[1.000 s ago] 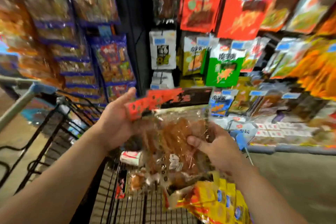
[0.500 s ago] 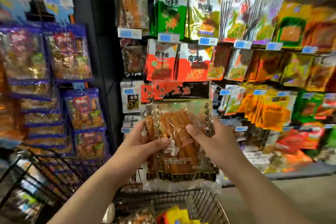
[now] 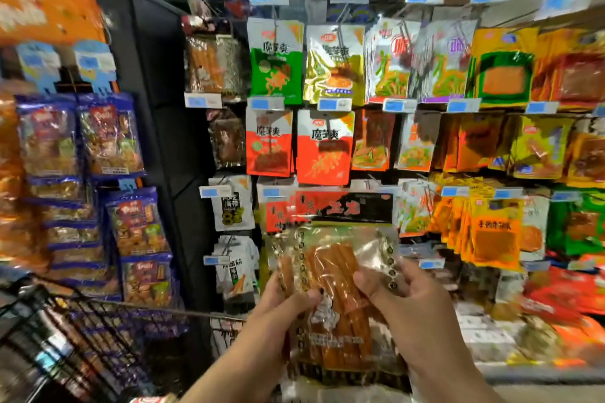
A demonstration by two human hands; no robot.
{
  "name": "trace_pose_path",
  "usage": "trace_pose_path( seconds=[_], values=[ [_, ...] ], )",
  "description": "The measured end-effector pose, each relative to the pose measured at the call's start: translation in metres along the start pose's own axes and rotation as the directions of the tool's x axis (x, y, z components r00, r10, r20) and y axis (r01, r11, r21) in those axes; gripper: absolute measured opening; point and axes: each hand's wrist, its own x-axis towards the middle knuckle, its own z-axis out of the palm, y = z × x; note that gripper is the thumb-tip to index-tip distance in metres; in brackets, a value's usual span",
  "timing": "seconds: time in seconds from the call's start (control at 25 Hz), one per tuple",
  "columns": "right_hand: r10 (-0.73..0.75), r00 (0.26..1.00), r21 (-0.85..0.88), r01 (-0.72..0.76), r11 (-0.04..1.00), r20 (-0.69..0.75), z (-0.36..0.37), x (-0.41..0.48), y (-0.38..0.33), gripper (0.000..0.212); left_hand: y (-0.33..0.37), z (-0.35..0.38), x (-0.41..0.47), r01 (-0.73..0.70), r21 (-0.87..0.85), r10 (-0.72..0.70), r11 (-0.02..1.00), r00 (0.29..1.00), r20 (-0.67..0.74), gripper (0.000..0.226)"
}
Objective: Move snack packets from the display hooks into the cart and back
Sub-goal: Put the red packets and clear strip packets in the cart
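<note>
Now the snack pkt [image 3: 334, 258], clear w/ orange sticks and a red-black header, stands upright just below centre, toward 6 o'clock, in front of the hung rows. The person's left hand [image 3: 281, 307] pinches its lower left part, thumb on the front, fingers behind. The right hand [image 3: 402, 301] grips the right edge the same way, so both are closed tight on it. Whether the header touches a hook can't be told. Toward 12 o'clock hang a green pkt [image 3: 275, 65] and red-white pkts [image 3: 324, 147] w/ blue price tags [image 3: 266, 104]. At 9 o'clock are blue-edged bags [image 3: 111, 137]. The cart [image 3: 65, 330], black wire, sits at 8 o'clock, well apart from the pkt.
</note>
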Motion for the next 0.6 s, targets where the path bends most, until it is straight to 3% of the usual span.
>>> trace_pose_path(
  seconds=[0.12,0.2,0.24,0.32,0.44,0.52,0.6],
  values=[
    [0.054,0.998,-0.013,-0.054,0.998,0.023,-0.066,0.008,0.009,0.101,-0.016,0.069,-0.003,-0.019,0.23,0.059,0.973,0.984,-0.17,0.105],
    [0.086,0.994,0.014,-0.088,0.996,0.072,-0.1,0.012,0.006,0.107,-0.021,0.102,-0.006,-0.036,0.228,0.077,0.973,0.982,-0.174,0.124],
    [0.11,0.99,0.044,-0.114,0.992,0.084,-0.112,0.015,0.001,0.098,-0.019,0.117,-0.007,-0.049,0.211,0.094,0.976,0.974,-0.206,0.119],
    [0.118,0.986,0.102,-0.13,0.986,0.114,-0.134,0.021,-0.012,0.074,-0.017,0.138,-0.007,-0.104,0.163,0.146,0.981,0.95,-0.277,0.085],
    [0.089,0.978,0.09,-0.108,0.99,0.188,-0.15,0.024,-0.016,0.099,-0.015,0.156,-0.015,-0.146,0.162,0.19,0.976,0.932,-0.308,0.03],
    [0.081,0.977,0.103,-0.103,0.989,0.199,-0.151,0.024,-0.015,0.111,-0.01,0.166,-0.02,-0.134,0.156,0.183,0.979,0.915,-0.359,0.025],
    [0.077,0.974,0.121,-0.104,0.987,0.211,-0.148,0.022,-0.013,0.11,-0.006,0.17,-0.024,-0.14,0.209,0.214,0.968,0.894,-0.393,0.034]
  ],
)
